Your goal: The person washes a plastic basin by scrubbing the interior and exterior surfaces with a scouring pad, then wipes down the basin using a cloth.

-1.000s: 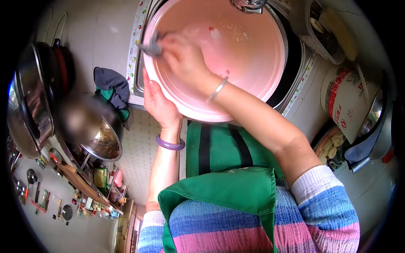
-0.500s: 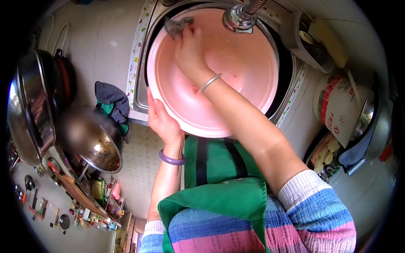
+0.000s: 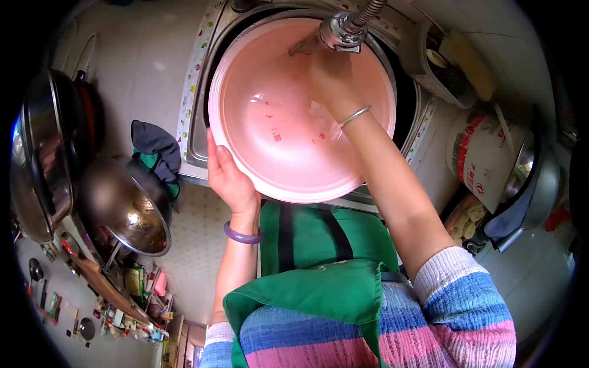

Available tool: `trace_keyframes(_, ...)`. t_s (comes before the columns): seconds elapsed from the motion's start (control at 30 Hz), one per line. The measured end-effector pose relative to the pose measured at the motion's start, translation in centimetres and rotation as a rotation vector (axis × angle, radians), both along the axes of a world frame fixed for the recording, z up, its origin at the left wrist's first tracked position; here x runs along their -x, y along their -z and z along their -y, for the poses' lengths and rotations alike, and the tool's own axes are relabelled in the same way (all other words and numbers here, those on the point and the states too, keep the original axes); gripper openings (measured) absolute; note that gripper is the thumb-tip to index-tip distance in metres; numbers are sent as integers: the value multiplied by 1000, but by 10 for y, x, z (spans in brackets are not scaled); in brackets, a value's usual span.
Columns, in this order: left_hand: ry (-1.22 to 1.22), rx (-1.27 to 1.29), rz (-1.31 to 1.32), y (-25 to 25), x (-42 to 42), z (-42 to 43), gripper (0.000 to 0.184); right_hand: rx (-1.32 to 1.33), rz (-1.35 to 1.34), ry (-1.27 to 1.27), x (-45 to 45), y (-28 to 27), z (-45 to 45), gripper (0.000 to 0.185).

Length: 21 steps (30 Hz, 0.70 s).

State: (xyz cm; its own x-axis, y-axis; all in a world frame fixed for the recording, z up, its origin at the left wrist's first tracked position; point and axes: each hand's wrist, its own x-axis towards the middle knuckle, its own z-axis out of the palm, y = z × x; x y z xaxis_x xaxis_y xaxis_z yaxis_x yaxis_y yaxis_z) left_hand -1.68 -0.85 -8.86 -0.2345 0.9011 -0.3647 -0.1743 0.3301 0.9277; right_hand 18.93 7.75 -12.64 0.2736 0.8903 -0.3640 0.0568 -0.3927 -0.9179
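A large pink basin (image 3: 282, 168) rests in the metal sink (image 3: 197, 138), with small red printed marks on its wet-looking bottom. My left hand (image 3: 232, 184), a purple bangle at its wrist, grips the basin's lower left edge, thumb lying along the outer wall. Inside the basin, my right hand (image 3: 331, 76) presses a thin grey cloth (image 3: 304, 45) against the upper wall; a silver bangle circles that wrist. The right fingers are blurred and partly hidden beneath the faucet head (image 3: 342, 32), which hangs over the basin's top edge.
To the left lie a dark grey and green cloth (image 3: 156, 150), a metal bowl (image 3: 144, 230) and a lidded pan (image 3: 52, 156). A caddy with a brush (image 3: 469, 64) stands at the upper right, above a white and red printed container (image 3: 485, 159). My green apron (image 3: 307, 288) hangs below the basin.
My right hand has swept the grey cloth rightward along the basin's far wall, to beneath the faucet. My left hand keeps its hold. The view has shifted slightly.
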Motion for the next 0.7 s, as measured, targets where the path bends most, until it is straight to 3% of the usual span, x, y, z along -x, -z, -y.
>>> trace_keyframes(0.03, 11, 7, 0, 0, 1, 0, 41, 18, 32, -29, -2, 12, 1, 27)
trace_keyframes(0.07, 24, 13, -1, 1, 1, 0, 41, -36, 261, -122, -3, 22, 5, 26)
trace_keyframes(0.1, 32, 16, -7, 1, 0, 0, 42, -90, 500, -191, -1, 21, 7, 25)
trace_keyframes(0.13, 38, 19, -15, 0, 0, 1, 42, -217, 935, -327, 15, -7, 7, 24)
trace_keyframes(0.2, 36, 18, -15, 0, 2, 1, 42, -378, 1095, -486, 48, -4, -5, 26)
trace_keyframes(0.23, 29, 16, -5, 1, 2, 1, 42, -401, 821, -503, 61, 10, -10, 29)
trace_keyframes(0.33, -20, 35, 25, 2, 2, 3, 43, -630, 392, -545, 86, 18, 32, 40)
trace_keyframes(0.43, -73, 58, 69, 3, -3, 6, 42, -555, 537, -629, 73, 23, 39, 40)
trace_keyframes(0.47, -91, 68, 82, 1, -3, 8, 42, -489, 724, -640, 68, 37, 41, 40)
trace_keyframes(0.57, -94, 68, 83, -2, -4, 7, 43, -236, 950, -643, 46, 70, 45, 43)
trace_keyframes(0.67, -92, 98, 76, 1, -1, 7, 44, 69, 1342, -672, 35, 83, 26, 46)
trace_keyframes(0.7, -88, 99, 87, 2, -1, 8, 44, 51, 1194, -586, 42, 82, 23, 48)
